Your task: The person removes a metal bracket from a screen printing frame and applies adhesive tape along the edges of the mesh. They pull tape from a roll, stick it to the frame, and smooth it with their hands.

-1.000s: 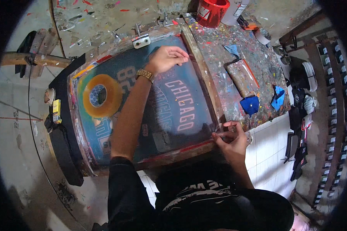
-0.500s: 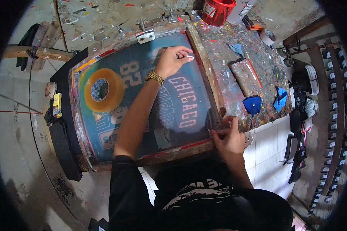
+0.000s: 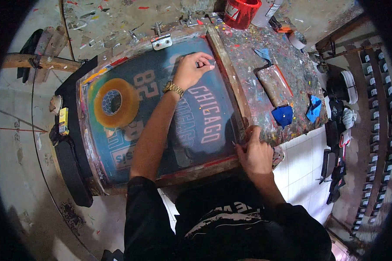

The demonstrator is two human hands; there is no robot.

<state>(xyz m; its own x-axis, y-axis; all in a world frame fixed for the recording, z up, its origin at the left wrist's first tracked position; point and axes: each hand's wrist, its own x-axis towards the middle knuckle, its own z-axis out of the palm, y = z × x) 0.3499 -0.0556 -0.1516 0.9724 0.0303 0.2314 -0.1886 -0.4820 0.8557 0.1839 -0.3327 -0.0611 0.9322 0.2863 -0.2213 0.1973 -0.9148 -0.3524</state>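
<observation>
A wooden-framed printing screen (image 3: 238, 91), its blue mesh showing pale lettering and numbers, lies beneath both arms. A wide roll of clear amber tape (image 3: 127, 104) rests on the mesh at left. My left hand (image 3: 194, 68) is pinched by the screen's upper right inner edge, a small pale bit at its fingertips that I cannot make out, possibly tape. At the lower right corner, my right hand (image 3: 256, 154) has curled fingers around something small and thin, too unclear to name. Metal clamps (image 3: 162, 42) grip the frame's far side.
A paint-spattered board (image 3: 235, 50) carries a red bucket (image 3: 241, 15), pale bottle (image 3: 265, 13), tape roll (image 3: 297, 40), blue scraps (image 3: 282, 116) and flat tool (image 3: 273, 87). A small yellow pack (image 3: 63, 121) sits left. Racks (image 3: 374, 130) line the right side; tiled floor shows below.
My right hand has moved slightly up and turned, fingers curling more at the frame corner. My left hand stays near the upper right edge, pinched, with only slight movement.
</observation>
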